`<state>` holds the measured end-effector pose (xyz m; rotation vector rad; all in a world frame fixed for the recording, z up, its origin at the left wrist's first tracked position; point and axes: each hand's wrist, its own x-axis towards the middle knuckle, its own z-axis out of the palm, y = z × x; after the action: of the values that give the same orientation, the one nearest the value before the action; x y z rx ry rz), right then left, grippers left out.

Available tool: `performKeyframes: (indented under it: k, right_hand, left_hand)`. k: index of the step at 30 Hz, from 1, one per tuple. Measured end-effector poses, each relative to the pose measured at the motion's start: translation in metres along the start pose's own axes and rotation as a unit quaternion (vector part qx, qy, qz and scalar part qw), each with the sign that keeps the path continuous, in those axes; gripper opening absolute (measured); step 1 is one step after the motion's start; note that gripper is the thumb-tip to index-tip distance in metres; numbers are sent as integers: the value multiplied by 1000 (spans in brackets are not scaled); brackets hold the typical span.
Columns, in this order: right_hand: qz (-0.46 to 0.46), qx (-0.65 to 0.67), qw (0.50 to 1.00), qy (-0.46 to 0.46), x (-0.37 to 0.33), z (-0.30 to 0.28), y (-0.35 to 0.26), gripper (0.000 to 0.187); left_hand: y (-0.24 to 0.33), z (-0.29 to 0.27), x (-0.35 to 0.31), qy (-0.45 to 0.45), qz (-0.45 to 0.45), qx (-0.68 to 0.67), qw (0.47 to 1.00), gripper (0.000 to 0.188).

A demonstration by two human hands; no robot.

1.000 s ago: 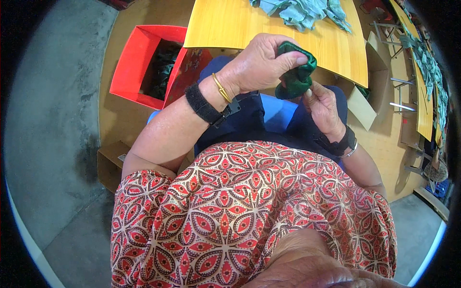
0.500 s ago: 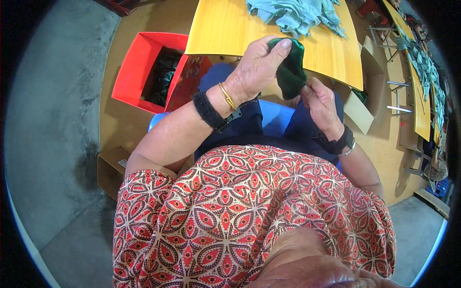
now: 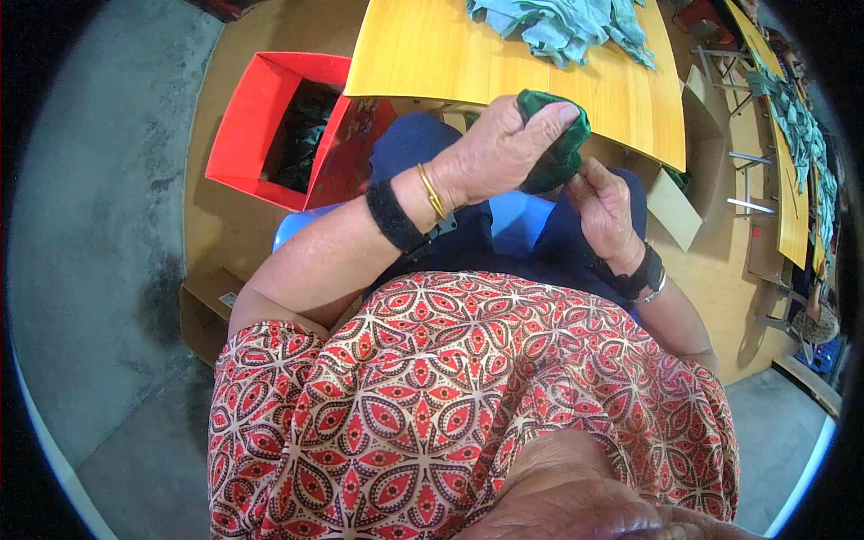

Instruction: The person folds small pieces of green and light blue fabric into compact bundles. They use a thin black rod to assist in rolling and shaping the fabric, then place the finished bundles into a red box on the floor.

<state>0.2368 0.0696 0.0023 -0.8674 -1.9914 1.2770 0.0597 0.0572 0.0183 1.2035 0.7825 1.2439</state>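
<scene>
Small dark green, glossy velvet-like cloth piece [image 3: 560, 164]: up in the air over the lap, between the two hands; folded or flattened, lying aslant, far end upper left, near end lower right. Its middle is partly hidden by a thumb.
Change in the cloth: half a second ago it hangs longer and smoother, drawn down between both hands; now it shows shorter and more gathered. Reads as the piece being turned or reshaped in the fingers; not laid down.
Left hand [image 3: 498, 151]: closed on the cloth, thumb pressed flat across the upper face, fingers out of sight behind it. Seems to carry most of the hold.
Right hand [image 3: 605, 214]: half curled, thumb and forefinger drawn together at the cloth's near right edge, apparently pinching it; other fingers bent in.
Yellow wood-grain table [image 3: 432, 56]: just beyond the hands; its near edge passes behind the cloth. Touching or not, cannot tell.
Loose heap of pale blue-green cloth pieces [image 3: 567, 31]: far side of that table, apart from the hands.
Open red box [image 3: 258, 103]: left of the knees, dark cloth-like contents inside, too dim to sort.
Open brown cardboard box [image 3: 675, 207]: right of the table, flap out toward the near side.
In the way: the left thumb and palm cover much of the cloth; knees under the hands leave little room below.
</scene>
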Motion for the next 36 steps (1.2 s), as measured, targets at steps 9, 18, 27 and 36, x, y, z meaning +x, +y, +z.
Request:
performKeyframes:
  k: [9,18,27,36]
  right_hand:
    - [76,0,997,18,-2,0,-16,11]
    - [43,-60,995,65,6,-12,7,9]
    - [-5,-145,985,89,10,-20,12,7]
    - [-8,-129,988,90,3,-19,5,11]
  left_hand:
    - [-2,5,2,8,78,107,991,34]
    - [-9,1,21,72,77,142,984,37]
    - [-3,-5,22,84,55,171,980,28]
    - [3,-5,14,24,103,240,965,15]
